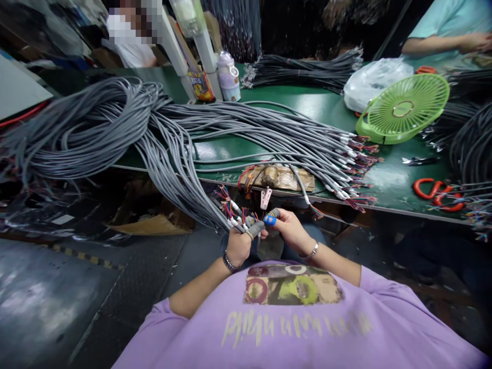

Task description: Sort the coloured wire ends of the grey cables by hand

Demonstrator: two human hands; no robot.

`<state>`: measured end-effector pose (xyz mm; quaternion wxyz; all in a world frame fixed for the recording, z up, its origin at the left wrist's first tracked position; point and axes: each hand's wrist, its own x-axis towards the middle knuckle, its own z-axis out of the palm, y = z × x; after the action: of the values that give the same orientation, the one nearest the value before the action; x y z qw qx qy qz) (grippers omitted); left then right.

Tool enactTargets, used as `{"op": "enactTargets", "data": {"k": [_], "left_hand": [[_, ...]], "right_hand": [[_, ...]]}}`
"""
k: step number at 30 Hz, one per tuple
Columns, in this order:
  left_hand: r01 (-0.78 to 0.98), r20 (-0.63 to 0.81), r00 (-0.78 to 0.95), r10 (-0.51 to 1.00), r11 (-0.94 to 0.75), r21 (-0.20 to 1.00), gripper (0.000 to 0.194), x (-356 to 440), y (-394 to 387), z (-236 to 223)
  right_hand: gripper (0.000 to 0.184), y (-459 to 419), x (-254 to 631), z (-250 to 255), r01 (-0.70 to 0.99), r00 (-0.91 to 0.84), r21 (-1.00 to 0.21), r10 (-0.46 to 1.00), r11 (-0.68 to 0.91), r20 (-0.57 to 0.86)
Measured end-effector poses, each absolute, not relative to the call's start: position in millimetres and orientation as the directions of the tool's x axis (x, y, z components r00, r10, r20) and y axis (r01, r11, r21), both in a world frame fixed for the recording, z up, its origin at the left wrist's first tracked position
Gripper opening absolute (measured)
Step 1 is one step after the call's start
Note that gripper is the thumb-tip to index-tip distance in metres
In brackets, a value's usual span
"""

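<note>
My left hand (240,245) is closed around the ends of a bundle of grey cables (177,184), which hangs down from the table edge. Thin coloured wires (225,197) fan out of white-banded cable ends above that hand. Close beside it, my right hand (292,231) pinches at the wire ends with thumb and fingers; exactly what lies between the fingertips is too small to make out. Grey covers wrap fingers on both hands, and a blue one (270,220) sits on the right. A pink clip (265,198) stands just beyond my fingers at the table edge.
More grey cables (261,123) lie across the green table (215,151), with a large coil (88,128) at left. A green fan (403,108), red-handled scissors (438,193), cutters (419,161), a plastic bag (374,84) and a bottle (229,77) stand around. Two other people are beyond the table.
</note>
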<state>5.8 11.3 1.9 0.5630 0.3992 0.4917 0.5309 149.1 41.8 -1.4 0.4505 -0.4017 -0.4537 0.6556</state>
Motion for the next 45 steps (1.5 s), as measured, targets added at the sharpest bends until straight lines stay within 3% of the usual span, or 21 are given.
{"op": "enactTargets", "data": {"k": [7, 12, 16, 21, 28, 38, 45], "left_hand": [[-0.302, -0.112, -0.13, 0.985, 0.069, 0.951, 0.015, 6, 13, 2], [-0.315, -0.112, -0.12, 0.986, 0.069, 0.947, 0.016, 9, 17, 13], [-0.344, -0.154, -0.114, 0.982, 0.106, 0.933, 0.02, 14, 21, 20], [-0.33, -0.174, -0.105, 0.979, 0.131, 0.935, 0.022, 17, 25, 21], [-0.333, -0.201, -0.088, 0.976, 0.162, 0.929, 0.024, 18, 30, 15], [-0.303, -0.174, -0.086, 0.981, 0.141, 0.943, 0.022, 13, 18, 17], [-0.3, -0.128, -0.107, 0.986, 0.091, 0.95, 0.02, 11, 14, 14]], "right_hand": [[0.026, 43, 152, -8, -0.251, -0.33, -0.952, 0.94, -0.176, -0.087], [0.045, 62, 151, -13, -0.468, -0.366, -0.783, 0.896, -0.41, -0.25], [0.054, 84, 144, -7, -0.504, -0.461, -0.674, 0.828, -0.54, -0.319], [0.043, 92, 134, -2, -0.551, -0.444, -0.658, 0.848, -0.513, -0.289], [0.043, 91, 128, -4, -0.603, -0.426, -0.618, 0.858, -0.505, -0.286], [0.063, 84, 141, 2, -0.53, -0.525, -0.593, 0.784, -0.606, -0.332], [0.063, 87, 147, 8, -0.487, -0.552, -0.625, 0.77, -0.61, -0.321]]}}
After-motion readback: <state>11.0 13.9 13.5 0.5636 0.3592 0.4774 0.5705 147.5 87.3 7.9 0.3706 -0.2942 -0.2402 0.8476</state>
